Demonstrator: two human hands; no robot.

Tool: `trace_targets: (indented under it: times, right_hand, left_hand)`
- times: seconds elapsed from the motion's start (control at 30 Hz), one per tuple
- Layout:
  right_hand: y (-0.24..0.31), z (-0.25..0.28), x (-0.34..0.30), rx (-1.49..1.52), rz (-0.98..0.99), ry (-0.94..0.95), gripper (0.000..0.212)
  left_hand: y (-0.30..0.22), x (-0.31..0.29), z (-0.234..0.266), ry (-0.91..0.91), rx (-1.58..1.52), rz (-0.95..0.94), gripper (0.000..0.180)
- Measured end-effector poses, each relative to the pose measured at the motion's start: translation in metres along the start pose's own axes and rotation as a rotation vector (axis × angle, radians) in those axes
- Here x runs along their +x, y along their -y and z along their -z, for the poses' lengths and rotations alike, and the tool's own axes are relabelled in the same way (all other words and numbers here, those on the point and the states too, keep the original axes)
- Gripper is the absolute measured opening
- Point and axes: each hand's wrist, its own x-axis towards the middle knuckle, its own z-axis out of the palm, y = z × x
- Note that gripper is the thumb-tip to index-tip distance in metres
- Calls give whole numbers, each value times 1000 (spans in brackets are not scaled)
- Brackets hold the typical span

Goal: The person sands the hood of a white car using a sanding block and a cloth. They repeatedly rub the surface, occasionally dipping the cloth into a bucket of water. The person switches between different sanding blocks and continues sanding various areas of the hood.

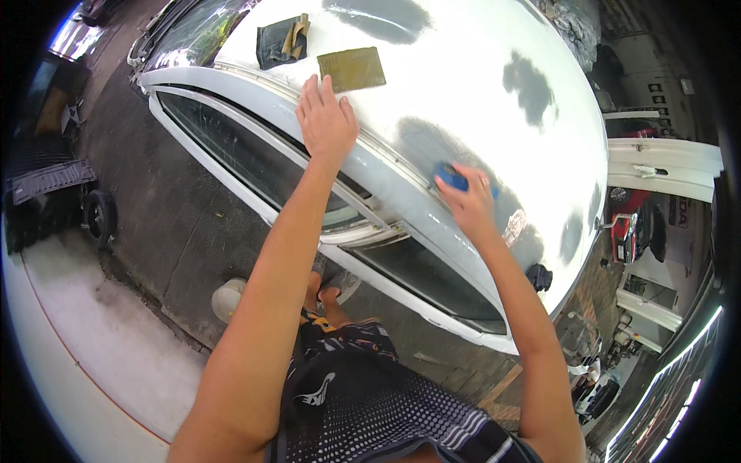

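Note:
A white car roof (478,46) with dull grey patches lies in front of me. My right hand (471,202) grips a blue sanding block (449,176) on one grey patch near the roof's edge. Farther left, my left hand (327,123) lies with fingers stretched out over the roof rail, holding nothing. Its fingertips reach the near edge of an olive-brown sheet of sandpaper (351,69). Left of that sheet is a dark, folded piece of sandpaper (281,42) with a tan back. The block's working face is hidden.
Below the roof are the car's open-looking side doors (432,309) with dark glass. A small dark bundle (539,277) rests on the roof's right end. A tyre (99,219) stands at the left, and a pale round container (228,299) is by my feet.

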Motion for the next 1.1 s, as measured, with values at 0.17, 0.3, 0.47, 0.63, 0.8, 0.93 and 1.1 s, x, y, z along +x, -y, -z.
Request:
trace_targets:
  times: [0.17,0.3,0.47,0.63,0.8,0.93,1.1]
  right_hand:
    - [26,-49,71,64,45,-73,29]
    - [36,-55,82,80,2,-63,31]
    - [11,-23,38,23,40,14,32]
    - [26,-48,95,93,28,34,42]
    - [19,-9,24,53,-7,79,33]
    - [26,-34,80,-1,45,10,33]
    - [25,-35,79,17,68,66,31]
  left_hand:
    - [-4,9,-3,-2,-39,-8,54]
    - [-5,0,-4,32,-61,6,53]
    - [4,1,1,14,-30,25,52]
    - [-5,4,-5,44,-41,15,53]
    - [8,2,-1,13,-26,8,51]
    - [1,3,-4,10,-25,0,51]
    - [1,1,-5,37,-25,-14,51]
